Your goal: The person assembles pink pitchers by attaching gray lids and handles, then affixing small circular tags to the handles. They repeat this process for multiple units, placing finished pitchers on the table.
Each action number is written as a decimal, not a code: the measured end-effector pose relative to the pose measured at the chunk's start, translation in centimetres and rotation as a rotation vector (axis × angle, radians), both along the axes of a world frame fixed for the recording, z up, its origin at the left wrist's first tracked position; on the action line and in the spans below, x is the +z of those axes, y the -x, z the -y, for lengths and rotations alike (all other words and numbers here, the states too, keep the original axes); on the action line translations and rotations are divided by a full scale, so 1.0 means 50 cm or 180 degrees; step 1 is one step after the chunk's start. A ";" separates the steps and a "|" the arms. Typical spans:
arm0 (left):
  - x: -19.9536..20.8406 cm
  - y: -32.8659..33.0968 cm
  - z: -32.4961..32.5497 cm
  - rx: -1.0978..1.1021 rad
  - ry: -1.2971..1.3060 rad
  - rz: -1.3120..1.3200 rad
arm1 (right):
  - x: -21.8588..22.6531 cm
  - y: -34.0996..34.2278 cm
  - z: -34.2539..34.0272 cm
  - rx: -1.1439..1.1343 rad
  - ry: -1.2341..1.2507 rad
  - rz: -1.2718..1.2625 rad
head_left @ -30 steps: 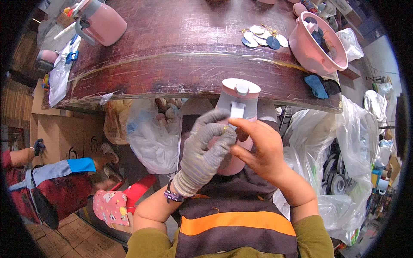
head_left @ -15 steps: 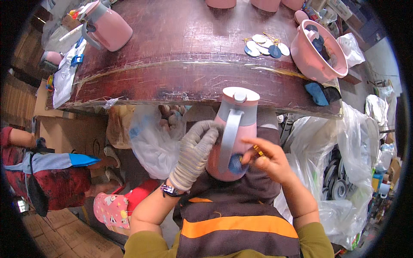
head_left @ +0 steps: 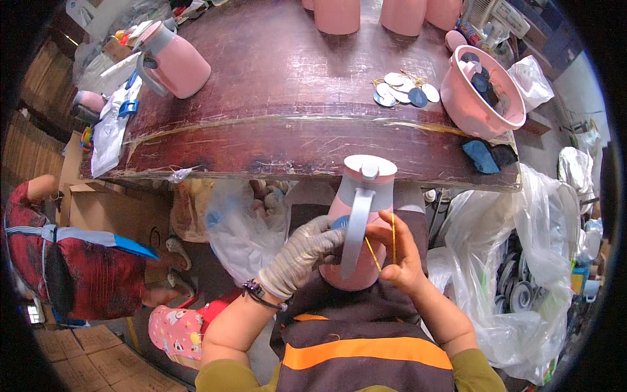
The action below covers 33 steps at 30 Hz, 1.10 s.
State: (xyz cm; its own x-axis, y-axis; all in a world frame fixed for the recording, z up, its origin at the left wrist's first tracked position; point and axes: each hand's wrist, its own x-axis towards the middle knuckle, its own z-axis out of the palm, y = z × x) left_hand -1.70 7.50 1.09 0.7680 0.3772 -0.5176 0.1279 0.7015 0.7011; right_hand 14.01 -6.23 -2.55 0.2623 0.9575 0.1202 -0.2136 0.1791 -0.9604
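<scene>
Gloved left hand (head_left: 307, 251) fingers clamp the pink jug (head_left: 358, 222); right hand (head_left: 398, 251) fingers pinch yellow string (head_left: 382, 245) at three o'clock. Round tags (head_left: 401, 88) lie on the counter (head_left: 274, 98) at twelve.

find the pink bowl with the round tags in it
In the head view the pink bowl sits on the table's far right, beside loose round tags.
</scene>
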 end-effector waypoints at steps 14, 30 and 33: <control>0.057 -0.016 -0.005 0.0317 -0.4557 0.0361 | 0.103 -0.011 -0.068 -0.0969 -0.0397 0.2721; 0.055 -0.045 0.024 0.1283 -0.0979 0.0121 | 0.098 -0.004 -0.087 -0.1011 -0.0276 0.2470; 0.041 -0.051 0.011 0.1147 -0.2998 0.0219 | 0.102 -0.002 -0.084 -0.1080 -0.0227 0.2613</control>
State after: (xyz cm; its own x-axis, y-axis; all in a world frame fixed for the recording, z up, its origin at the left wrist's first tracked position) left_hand 0.84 6.93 3.14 0.5446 0.8249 0.1515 -0.0439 -0.1524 0.9873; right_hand 14.11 -2.05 2.56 0.3352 0.8270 0.4514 0.6124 0.1729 -0.7714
